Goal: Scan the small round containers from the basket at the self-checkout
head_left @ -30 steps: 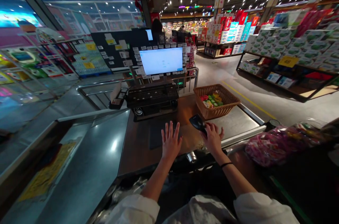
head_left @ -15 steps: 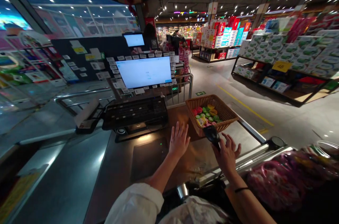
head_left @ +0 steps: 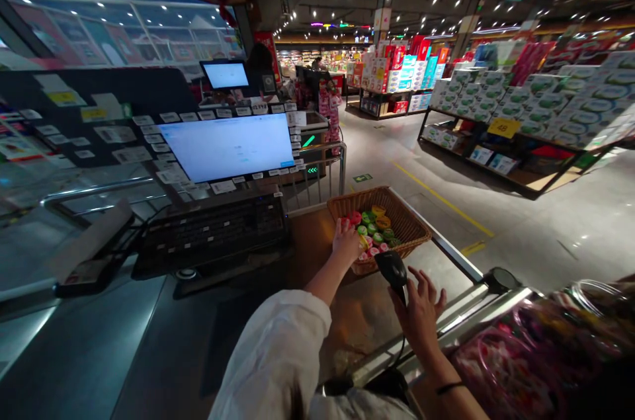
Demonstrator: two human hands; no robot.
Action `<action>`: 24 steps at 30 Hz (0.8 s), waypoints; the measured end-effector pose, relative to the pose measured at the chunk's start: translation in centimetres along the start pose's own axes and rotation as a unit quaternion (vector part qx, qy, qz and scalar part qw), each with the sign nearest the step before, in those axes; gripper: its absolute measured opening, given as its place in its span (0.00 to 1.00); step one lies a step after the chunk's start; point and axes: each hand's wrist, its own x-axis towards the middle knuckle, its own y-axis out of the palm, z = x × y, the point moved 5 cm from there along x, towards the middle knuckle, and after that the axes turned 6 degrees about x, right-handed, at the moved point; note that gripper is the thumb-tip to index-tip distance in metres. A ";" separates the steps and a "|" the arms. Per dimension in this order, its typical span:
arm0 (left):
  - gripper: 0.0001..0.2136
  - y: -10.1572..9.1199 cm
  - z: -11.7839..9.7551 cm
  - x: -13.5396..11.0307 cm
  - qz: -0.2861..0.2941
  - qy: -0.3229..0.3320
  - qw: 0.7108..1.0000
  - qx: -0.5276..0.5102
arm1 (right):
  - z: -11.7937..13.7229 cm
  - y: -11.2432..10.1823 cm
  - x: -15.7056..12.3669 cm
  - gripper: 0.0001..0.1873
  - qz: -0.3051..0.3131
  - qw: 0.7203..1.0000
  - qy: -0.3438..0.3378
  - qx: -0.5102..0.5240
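Reaching with the left hand to the near rim of one wicker basket, fingertips over the heap of small round packs inside; curled or flat, cannot tell from behind. Packs in red, green and yellow, more than ten, too small for a sure count. Sits on the brown counter, toward its far right end. Holding the right hand nearer the body, four fingers spread wide, with one black scanner rising from it, handle against the palm; gripped or merely propped, cannot tell. Hands well apart, the basket's near corner between them. One dark band round the right wrist, one white sleeve on the left arm. Left of the basket, one black keyboard under one lit screen; a second, smaller screen farther back. One grey card device at the far left. One clear bag of pink sweets at the lower right. Beyond, shelves of stacked boxes.
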 end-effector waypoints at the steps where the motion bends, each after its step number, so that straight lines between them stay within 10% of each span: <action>1: 0.24 0.3 -0.1 0.5 0.008 0.000 1.000 0.002 | -0.1 0.0 0.0 0.20 0.000 1.000 -0.001 0.000; 12: 0.20 2.2 -0.3 2.5 0.062 -0.029 0.998 -0.005 | -0.6 0.6 0.1 0.19 0.004 1.000 0.004 -0.002; 24: 0.25 -3.6 0.2 -1.5 -0.079 -0.072 0.993 -0.048 | 0.9 -0.1 -0.1 0.20 -0.001 1.000 -0.007 0.005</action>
